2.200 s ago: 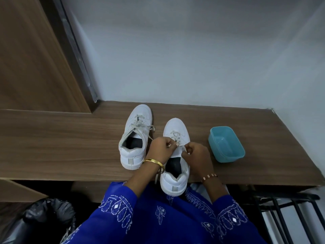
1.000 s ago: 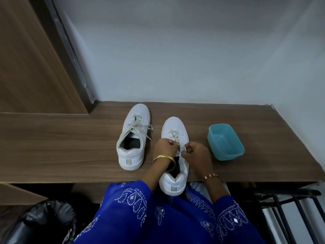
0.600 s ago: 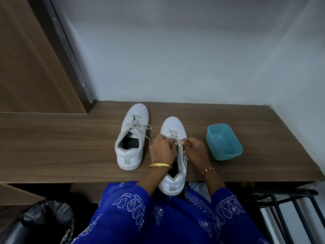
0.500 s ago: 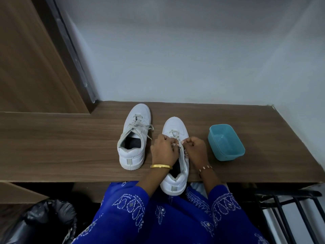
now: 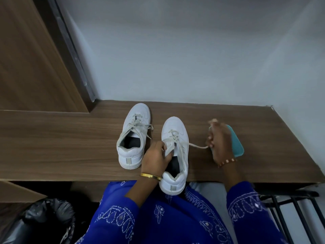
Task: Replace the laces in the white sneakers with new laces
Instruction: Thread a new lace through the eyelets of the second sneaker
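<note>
Two white sneakers (image 5: 134,136) sit on the shelf (image 5: 70,141) beside one blue tub (image 5: 236,143), its inside hidden. The left hand (image 5: 155,158) grips the near sneaker's (image 5: 175,152) tongue; the right hand (image 5: 219,140) pinches its lace (image 5: 197,146).

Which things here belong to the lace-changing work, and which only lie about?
Job: right sneaker, its lace, left sneaker, left hand, right hand.
Lying about: teal plastic tub, black bin bag, black metal rack.

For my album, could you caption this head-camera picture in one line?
Left hand holds the tongue of the nearer sneaker while the right hand pulls its lace sideways, in front of a blue tub.
</note>
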